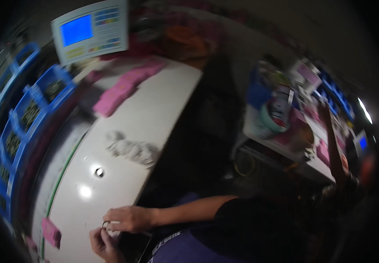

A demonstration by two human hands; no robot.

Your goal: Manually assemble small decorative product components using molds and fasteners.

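My left hand (103, 245) and my right hand (130, 218) meet over the near end of the white table (82, 219). Their fingertips pinch a small pale piece with a dark rim (106, 225), mostly covered by the fingers; its kind is too small and blurred to tell. Farther up the table lies a small round white piece with dark edges (99, 172). Beyond it is a loose cluster of several pale, roundish pieces (133, 150), blurred. A pink block (51, 233) stands left of my left hand.
Blue bins (35, 103) holding small greenish parts line the left side. A row of pink blocks (125, 87) lies at the table's far end, near a white panel with a blue screen (90, 33). On the right, another person's arm (332, 140) reaches over a second cluttered table (264, 142).
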